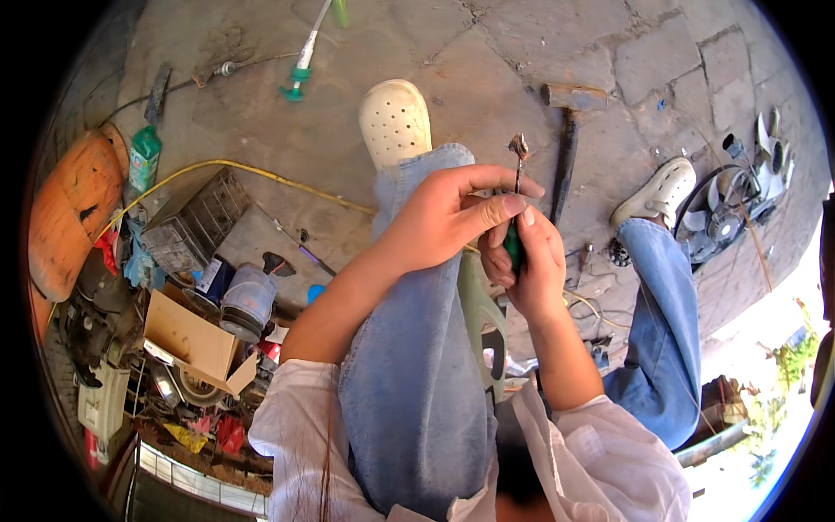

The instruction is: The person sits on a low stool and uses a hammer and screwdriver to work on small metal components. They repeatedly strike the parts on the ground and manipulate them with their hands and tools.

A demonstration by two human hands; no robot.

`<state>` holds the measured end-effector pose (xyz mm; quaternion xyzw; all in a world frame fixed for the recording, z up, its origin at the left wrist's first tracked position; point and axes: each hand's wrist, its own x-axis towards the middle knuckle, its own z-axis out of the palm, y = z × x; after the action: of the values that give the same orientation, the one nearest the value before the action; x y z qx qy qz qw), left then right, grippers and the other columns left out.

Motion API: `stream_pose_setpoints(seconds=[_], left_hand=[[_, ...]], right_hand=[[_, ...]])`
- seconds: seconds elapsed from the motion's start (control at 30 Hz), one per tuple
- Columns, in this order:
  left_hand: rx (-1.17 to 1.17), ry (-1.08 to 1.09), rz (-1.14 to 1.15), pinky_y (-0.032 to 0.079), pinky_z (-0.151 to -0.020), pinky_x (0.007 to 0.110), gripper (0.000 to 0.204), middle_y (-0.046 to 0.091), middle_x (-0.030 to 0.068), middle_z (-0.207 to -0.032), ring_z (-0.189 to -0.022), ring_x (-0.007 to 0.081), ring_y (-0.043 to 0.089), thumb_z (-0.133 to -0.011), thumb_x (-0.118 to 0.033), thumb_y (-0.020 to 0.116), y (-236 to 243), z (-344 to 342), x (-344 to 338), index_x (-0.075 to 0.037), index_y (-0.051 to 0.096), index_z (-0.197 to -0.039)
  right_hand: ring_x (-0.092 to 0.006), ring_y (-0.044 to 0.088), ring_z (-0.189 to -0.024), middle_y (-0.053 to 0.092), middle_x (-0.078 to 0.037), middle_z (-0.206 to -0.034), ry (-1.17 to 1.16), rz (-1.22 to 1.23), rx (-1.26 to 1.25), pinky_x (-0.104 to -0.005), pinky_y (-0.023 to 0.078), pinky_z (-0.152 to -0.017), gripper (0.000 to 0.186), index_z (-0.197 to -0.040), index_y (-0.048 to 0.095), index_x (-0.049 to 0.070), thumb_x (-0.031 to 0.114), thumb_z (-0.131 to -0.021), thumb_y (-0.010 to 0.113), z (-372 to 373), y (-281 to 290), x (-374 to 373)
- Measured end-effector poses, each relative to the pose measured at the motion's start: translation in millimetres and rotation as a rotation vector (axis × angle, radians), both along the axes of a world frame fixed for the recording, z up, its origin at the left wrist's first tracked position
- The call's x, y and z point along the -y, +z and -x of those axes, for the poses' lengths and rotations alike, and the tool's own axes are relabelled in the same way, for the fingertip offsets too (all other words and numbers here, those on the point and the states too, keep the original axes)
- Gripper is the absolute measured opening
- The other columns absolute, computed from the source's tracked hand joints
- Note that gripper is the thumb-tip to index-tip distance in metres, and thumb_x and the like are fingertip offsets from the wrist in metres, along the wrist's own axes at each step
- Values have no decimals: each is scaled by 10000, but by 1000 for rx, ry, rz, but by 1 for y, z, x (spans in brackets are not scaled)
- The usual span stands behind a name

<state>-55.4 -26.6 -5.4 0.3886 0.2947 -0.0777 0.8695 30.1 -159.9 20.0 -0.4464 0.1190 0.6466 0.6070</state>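
My right hand is closed around the green handle of a screwdriver, held upright in front of my knee. Its thin dark shaft points away from me, and a small rusty brown lump sits at the tip. From the left, my left hand reaches across with thumb and forefinger closed about the shaft just above the handle. The left hand's other fingers are partly hidden behind the right hand. Beyond the hands, to the right, a hammer with a dark handle lies on the paving.
A radiator fan lies right of my shoe. At left are an orange panel, a green bottle, a grey crate and a cardboard box. A yellow hose crosses the ground; a white-and-green pump tool lies farther off.
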Motion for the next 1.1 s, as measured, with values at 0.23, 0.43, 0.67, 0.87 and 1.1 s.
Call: stream_pose_setpoints(seconds=[0.23, 0.43, 0.67, 0.87, 1.1], left_hand=[[-137, -50, 293, 480, -546, 222, 343, 582, 7, -754, -605, 68, 564, -977, -220, 491, -19, -13, 7, -3, 555, -1234], [-330, -23, 437, 479, -647, 235, 384, 551, -39, -786, -703, 49, 549, -972, -244, 509, -49, -10, 25, -52, 495, -1304], [-477, -23, 350, 496, -837, 333, 376, 579, 29, -1103, -975, 138, 572, -966, -317, 511, -73, -14, 32, -65, 510, -1244], [-457, -152, 25, 446, -521, 242, 292, 598, 24, -898, -644, 92, 531, -987, -266, 460, -126, 2, 34, -72, 571, -1175], [-399, -11, 173, 232, -395, 198, 214, 470, 0, -716, -501, 42, 359, -943, -219, 548, -130, 1, 27, -21, 570, -1021]], right_hand=[[-99, 363, -458, 470, -55, -638, -208, 186, -61, -233, 275, -405, 240, -917, 427, 41, 258, -995, 360, 3, -23, -4], [-136, 519, -676, 529, -64, -801, -336, 327, -112, -274, 428, -594, 147, -981, 463, 45, 173, -983, 391, 2, -48, -4], [-106, 544, -785, 571, -51, -908, -404, 386, 60, -252, 462, -689, 157, -1070, 533, 5, 91, -955, 470, 14, -98, 0], [-202, 546, -880, 583, -108, -968, 65, 605, 998, -322, 445, -771, 238, -1078, 577, -4, 125, -878, 591, -7, -130, 34], [-323, 534, -857, 550, -170, -913, 399, 812, 1413, -400, 437, -776, 395, -980, 527, -31, 213, -758, 743, -51, -181, 101]])
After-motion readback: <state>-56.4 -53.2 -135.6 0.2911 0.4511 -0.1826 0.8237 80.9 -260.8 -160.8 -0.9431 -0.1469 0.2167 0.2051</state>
